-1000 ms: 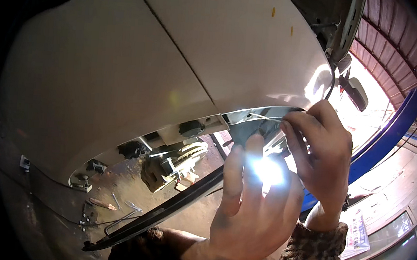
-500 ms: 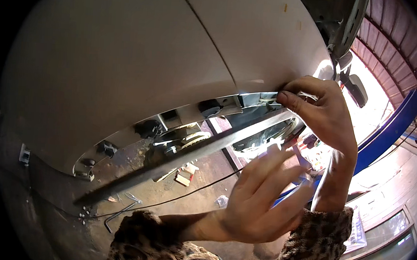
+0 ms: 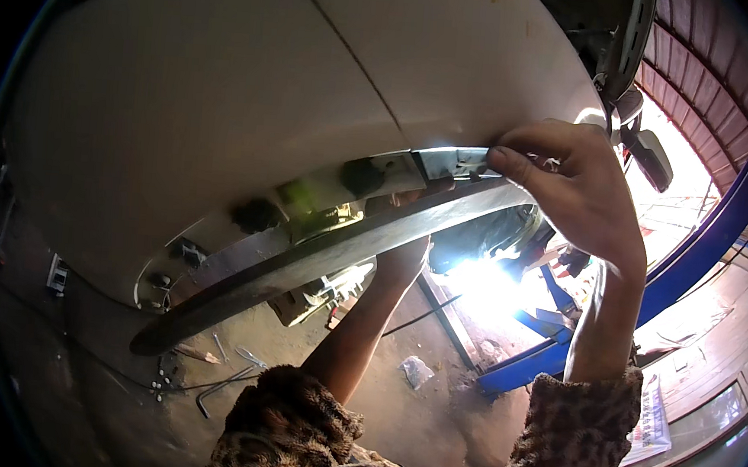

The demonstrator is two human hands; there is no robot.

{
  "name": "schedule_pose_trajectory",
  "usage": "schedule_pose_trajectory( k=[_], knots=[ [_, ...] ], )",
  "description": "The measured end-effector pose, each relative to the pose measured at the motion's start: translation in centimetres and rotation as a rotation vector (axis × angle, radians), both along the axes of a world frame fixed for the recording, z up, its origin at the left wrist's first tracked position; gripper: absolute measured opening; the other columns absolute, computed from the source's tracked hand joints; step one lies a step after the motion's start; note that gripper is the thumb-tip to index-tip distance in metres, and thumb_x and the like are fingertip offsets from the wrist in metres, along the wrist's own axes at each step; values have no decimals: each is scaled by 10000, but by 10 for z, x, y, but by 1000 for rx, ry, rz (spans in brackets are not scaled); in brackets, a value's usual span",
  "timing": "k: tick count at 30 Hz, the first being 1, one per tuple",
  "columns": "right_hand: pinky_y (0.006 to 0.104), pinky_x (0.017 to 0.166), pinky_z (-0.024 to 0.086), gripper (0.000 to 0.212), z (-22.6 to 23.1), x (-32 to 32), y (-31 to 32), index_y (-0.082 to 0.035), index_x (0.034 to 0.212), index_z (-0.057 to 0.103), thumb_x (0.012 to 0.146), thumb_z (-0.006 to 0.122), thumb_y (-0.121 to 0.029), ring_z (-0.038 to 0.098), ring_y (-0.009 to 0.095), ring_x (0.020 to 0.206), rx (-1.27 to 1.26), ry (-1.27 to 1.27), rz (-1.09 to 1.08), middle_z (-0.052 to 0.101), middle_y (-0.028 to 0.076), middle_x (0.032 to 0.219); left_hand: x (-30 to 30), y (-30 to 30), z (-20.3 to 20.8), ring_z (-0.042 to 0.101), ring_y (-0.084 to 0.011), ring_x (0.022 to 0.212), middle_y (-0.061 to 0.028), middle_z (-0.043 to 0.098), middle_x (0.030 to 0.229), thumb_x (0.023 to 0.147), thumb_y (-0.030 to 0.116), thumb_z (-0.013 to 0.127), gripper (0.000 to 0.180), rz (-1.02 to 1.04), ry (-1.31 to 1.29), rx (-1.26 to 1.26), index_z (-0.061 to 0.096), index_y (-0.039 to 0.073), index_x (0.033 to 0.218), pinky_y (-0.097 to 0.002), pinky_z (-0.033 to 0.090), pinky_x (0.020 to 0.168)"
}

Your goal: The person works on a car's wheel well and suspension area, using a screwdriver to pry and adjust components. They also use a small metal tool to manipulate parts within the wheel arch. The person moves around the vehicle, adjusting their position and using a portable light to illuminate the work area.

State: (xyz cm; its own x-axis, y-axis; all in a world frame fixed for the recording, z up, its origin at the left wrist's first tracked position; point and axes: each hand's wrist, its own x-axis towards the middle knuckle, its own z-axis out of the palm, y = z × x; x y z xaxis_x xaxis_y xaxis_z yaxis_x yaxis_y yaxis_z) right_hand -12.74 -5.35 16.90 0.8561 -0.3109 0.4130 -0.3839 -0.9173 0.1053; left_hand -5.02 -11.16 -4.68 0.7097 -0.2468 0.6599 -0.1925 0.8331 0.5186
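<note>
A long, curved dark trim strip (image 3: 330, 246) hangs along the lower edge of a pale vehicle body panel (image 3: 228, 93), with a gap between them. My right hand (image 3: 573, 182) is closed on the strip's upper right end. Its thumb lies by the panel edge, and the fingers curl out of sight. From below, my left hand (image 3: 406, 255) reaches up behind the middle of the strip. Part of its fingers shows in the gap above; the strip covers the rest, so its grip cannot be made out. Dark round fittings (image 3: 361, 175) sit along the panel's underside.
On the floor lie an L-shaped bar (image 3: 216, 389), pliers (image 3: 250, 358) and a crumpled clear wrapper (image 3: 416, 372). A dark cable (image 3: 121, 379) runs across it. To the right stands a blue lift beam (image 3: 703, 243); a side mirror (image 3: 654, 159) juts out above it.
My left hand has gone from in front of the strip, blurred, to behind it. The strip's lower part has risen a little and looks more curved. My right hand stays at its end.
</note>
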Motion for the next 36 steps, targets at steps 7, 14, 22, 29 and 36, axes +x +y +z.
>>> schedule_pose_trajectory(
  k=[7, 14, 22, 29, 36],
  knots=[
    [353, 653, 476, 191, -3, -5, -4, -40, 872, 709, 844, 627, -211, 638, 242, 646, -65, -43, -2, 672, 120, 731, -10, 13, 12, 595, -292, 899, -183, 637, 1012, 915, 121, 490, 228, -86, 219, -30, 608, -37, 1031, -392, 458, 809],
    [394, 700, 439, 189, -6, 0, -1, -58, 849, 693, 860, 596, -219, 597, 299, 646, -162, 14, -35, 623, 130, 671, -31, -5, 25, 604, -299, 936, -190, 629, 1018, 881, 196, 572, 286, 461, 351, 103, 593, -38, 1045, -404, 455, 815],
    [346, 577, 395, 146, -11, 2, 2, 5, 842, 631, 853, 624, -140, 540, 251, 597, -335, 48, 2, 573, 140, 676, -56, -14, 27, 646, -264, 804, -134, 668, 885, 849, 193, 566, 246, 493, 462, 56, 642, -30, 916, -353, 479, 741],
    [314, 558, 373, 169, -11, 3, 3, 22, 824, 603, 851, 639, -140, 474, 194, 575, -281, 61, -28, 547, 132, 658, -57, -18, 27, 633, -304, 733, -173, 648, 847, 887, 155, 481, 236, 514, 284, 83, 627, -28, 910, -367, 473, 644],
    [282, 626, 445, 160, -11, -2, -1, 0, 877, 644, 861, 639, -159, 596, 173, 677, -309, 59, 93, 631, 120, 739, -60, -23, 19, 620, -260, 736, -161, 649, 869, 882, 199, 533, 232, 687, 251, 178, 599, -23, 900, -360, 464, 645]
  ],
)
